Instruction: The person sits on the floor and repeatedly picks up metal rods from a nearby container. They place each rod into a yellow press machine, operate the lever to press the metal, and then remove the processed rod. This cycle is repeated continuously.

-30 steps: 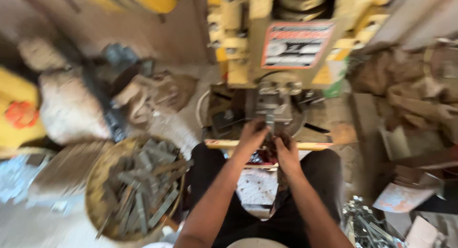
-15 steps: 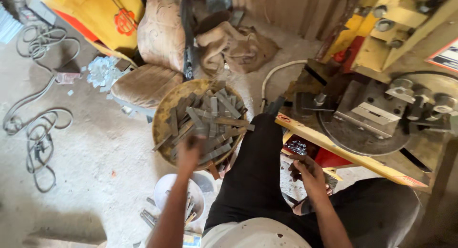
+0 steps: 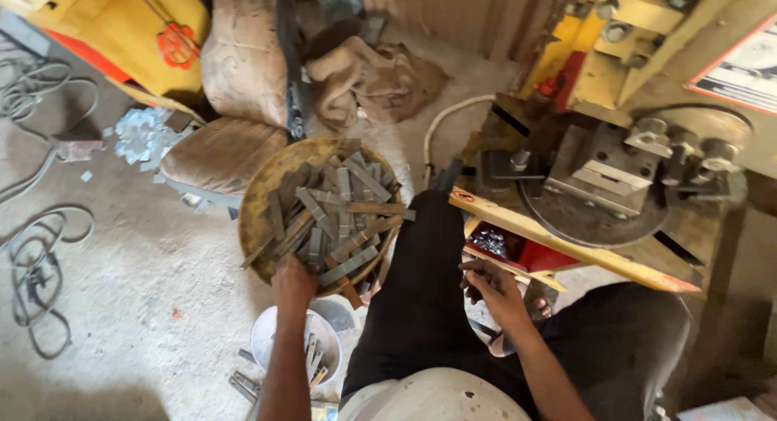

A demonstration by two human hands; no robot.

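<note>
Here, in the head view, the left hand (image 3: 293,282) reaches down to the near rim of a round yellowish basket (image 3: 257,196) on the floor, which is heaped with flat metal strips (image 3: 333,219). Its fingers lie among the strips at the basket's near edge; whether that grip has closed on one cannot be told, since the back of the hand hides the fingertips. The right hand (image 3: 494,291) rests over the dark-trousered lap, just below the yellow edge of the press machine (image 3: 615,146); its fingers curl loosely, and something small and dark may sit between them, but that is too unclear to call.

As for progress, judging by what lies where: the basket is still piled high, so most strips remain there, while a white bucket (image 3: 279,340) just beside the left forearm holds only a few strips standing on end, with a couple more loose on the floor next to it. The press bed looks bare of any strip.

The strips lie crisscross with no common heading; many have their long axis running diagonally from the near left to the far right, some nearly upright in the picture, and a few poke out over the rim.
</note>
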